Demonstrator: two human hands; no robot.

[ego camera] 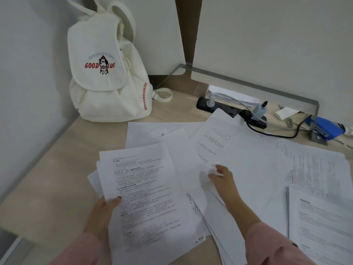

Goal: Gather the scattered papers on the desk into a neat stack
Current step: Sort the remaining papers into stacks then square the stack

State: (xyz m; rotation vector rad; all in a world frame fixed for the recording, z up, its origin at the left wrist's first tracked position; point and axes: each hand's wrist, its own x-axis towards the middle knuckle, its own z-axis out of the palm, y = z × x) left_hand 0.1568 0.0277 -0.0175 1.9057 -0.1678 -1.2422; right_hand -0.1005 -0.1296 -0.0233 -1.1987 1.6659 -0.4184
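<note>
Presently, on a light wooden desk (pixel 47 178) with a cream fabric backpack (pixel 107 73) at back left: left hand (pixel 103 211) gripping, thumb on top, a bundle of white printed sheets (pixel 141 188) at front left; right hand (pixel 223 178) among scattered white paper sheets (pixel 257 169) covering centre and right, blurred fingertips touching one, grip unclear.

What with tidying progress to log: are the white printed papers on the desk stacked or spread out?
Mostly spread: loose white printed sheets overlap across the beige desk; the left hand holds a few.
</note>
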